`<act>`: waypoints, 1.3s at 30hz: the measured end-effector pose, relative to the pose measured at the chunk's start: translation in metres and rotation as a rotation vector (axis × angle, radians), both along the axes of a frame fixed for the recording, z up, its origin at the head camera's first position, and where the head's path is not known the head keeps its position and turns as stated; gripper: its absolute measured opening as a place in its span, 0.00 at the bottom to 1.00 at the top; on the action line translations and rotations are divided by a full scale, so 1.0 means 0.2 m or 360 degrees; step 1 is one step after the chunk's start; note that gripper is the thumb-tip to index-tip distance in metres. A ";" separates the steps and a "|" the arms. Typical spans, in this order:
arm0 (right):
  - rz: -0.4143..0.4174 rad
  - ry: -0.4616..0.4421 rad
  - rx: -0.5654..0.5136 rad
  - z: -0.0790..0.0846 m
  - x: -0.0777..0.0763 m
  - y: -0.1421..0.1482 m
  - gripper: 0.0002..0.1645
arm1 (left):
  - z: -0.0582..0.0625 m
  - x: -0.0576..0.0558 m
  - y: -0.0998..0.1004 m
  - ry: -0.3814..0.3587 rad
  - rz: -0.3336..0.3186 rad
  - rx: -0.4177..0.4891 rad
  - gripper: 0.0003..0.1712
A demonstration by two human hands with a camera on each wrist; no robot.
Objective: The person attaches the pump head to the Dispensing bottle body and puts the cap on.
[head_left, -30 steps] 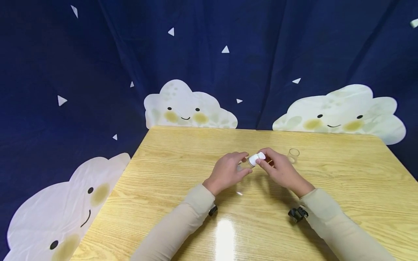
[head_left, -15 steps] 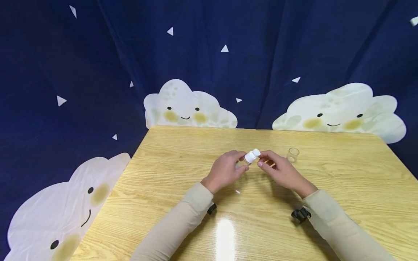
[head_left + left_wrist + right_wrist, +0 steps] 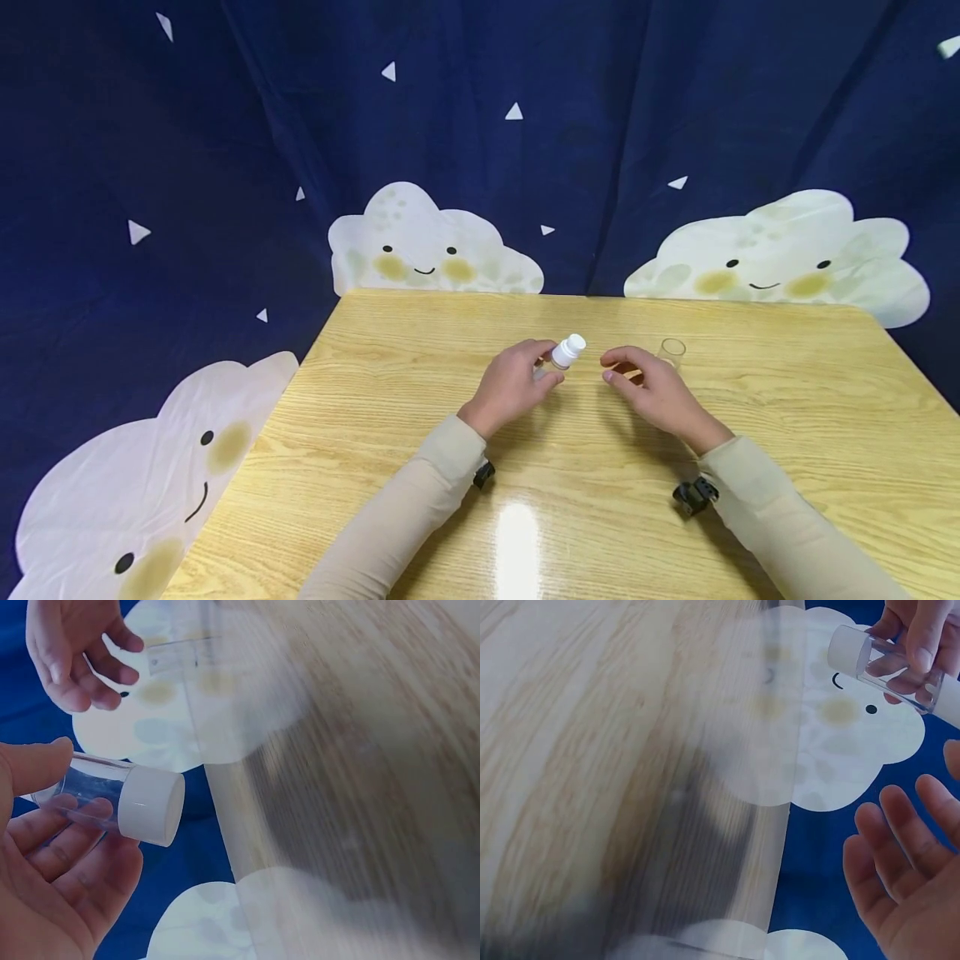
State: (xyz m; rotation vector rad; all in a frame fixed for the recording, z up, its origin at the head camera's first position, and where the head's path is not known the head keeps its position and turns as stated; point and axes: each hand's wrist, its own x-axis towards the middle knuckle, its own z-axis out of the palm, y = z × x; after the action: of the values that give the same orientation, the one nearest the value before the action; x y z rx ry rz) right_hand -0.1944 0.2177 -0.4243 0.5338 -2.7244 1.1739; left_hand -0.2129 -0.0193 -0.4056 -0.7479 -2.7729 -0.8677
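In the head view my left hand [image 3: 512, 385] grips a small bottle [image 3: 567, 351] by its clear body, its stepped white top tilted up and to the right. The left wrist view shows thumb and fingers around the clear part of the bottle [image 3: 94, 787], with a white end piece [image 3: 150, 806] sticking out past them. White parts sit at both ends of the bottle [image 3: 900, 673] in the right wrist view. My right hand [image 3: 654, 397] is apart from it, fingers loosely bent and nothing between them, as its relaxed fingers [image 3: 900, 840] show.
A clear, cup-like cylinder [image 3: 673, 350] stands on the wooden table [image 3: 420, 350] just behind my right hand, which partly hides it. A dark blue curtain [image 3: 465, 108] with cloud faces hangs behind the table and along its left side.
My right fingers have let go of the bottle's white top and drawn back to the right. The left hand has moved slightly left with the bottle, now tilted more upright.
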 end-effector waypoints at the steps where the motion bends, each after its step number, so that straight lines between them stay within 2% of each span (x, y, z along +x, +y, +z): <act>1: -0.0008 0.0003 -0.0003 0.00 0.00 0.00 0.15 | 0.00 0.00 0.00 -0.0013 -0.0003 0.0017 0.19; 7: -0.0017 -0.0013 0.0044 -0.01 0.00 0.02 0.12 | -0.02 -0.02 0.00 -0.0125 -0.0006 0.0105 0.20; 14: 0.0000 -0.0079 0.0041 -0.01 0.01 0.02 0.10 | -0.02 -0.08 0.00 -0.0292 -0.0023 0.0235 0.23; 18: 0.0010 -0.0101 0.0048 -0.01 0.01 0.02 0.10 | -0.01 -0.11 0.01 -0.0319 -0.0023 0.0260 0.23; 22: 0.0009 -0.0066 0.0060 -0.01 0.01 0.03 0.10 | -0.03 -0.13 0.01 -0.0356 -0.0014 0.0265 0.23; 28: -0.0014 0.0025 0.0070 -0.01 0.00 0.05 0.11 | -0.06 -0.16 0.02 -0.0508 0.0008 0.0316 0.22; 39: 0.0003 -0.0042 0.0088 -0.02 0.02 0.06 0.10 | -0.08 -0.19 0.06 -0.0546 0.0013 0.0342 0.22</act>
State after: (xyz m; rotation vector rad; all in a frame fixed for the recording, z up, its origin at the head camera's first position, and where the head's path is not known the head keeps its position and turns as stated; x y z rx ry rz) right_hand -0.1912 0.2295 -0.4283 0.5315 -2.7863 1.1169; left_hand -0.2503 -0.0067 -0.4220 -0.5987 -2.8934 -1.3823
